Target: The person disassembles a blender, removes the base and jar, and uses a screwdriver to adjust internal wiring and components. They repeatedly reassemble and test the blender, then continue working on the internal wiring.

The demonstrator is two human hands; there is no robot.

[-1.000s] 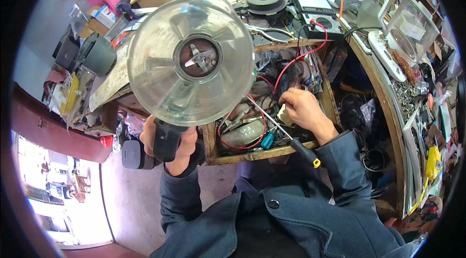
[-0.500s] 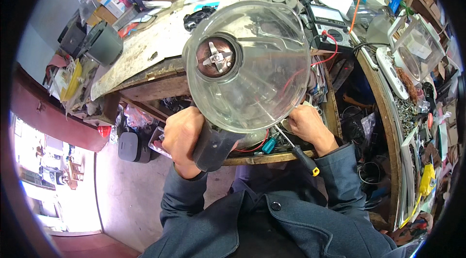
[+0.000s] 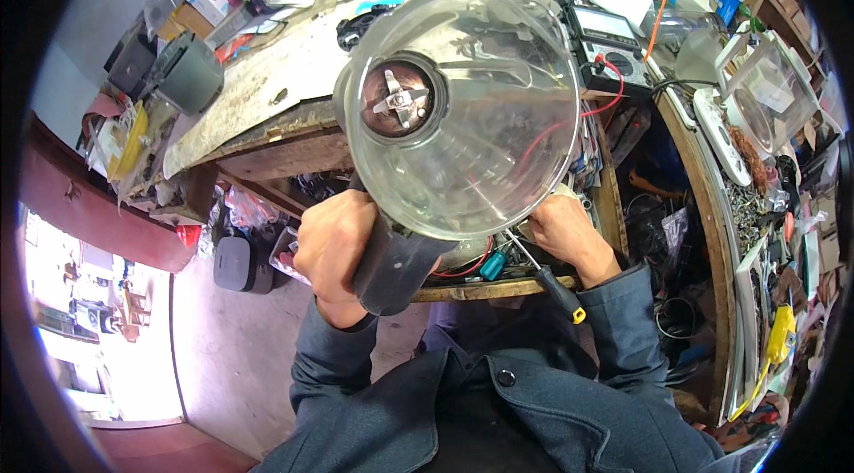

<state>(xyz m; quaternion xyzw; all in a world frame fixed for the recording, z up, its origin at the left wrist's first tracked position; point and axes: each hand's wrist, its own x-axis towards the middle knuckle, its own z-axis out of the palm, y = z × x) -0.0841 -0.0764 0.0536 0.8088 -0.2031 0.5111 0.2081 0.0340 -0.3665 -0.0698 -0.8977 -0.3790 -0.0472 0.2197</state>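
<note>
Above the cluttered workbench [image 3: 267, 99], the left hand [image 3: 334, 246] closes fully around the dark handle of a clear blender jar [image 3: 463, 108]; the jar may slip and hit the multimeter [image 3: 605, 37]; its metal blade [image 3: 398, 101] looks sharp; the right hand [image 3: 565, 233] holds a screwdriver [image 3: 547, 273], fingers curled.

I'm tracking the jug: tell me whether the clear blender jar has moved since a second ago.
Yes. The clear blender jar, held by the left hand, has swung rightward, from left of the multimeter to overlapping it.
</note>
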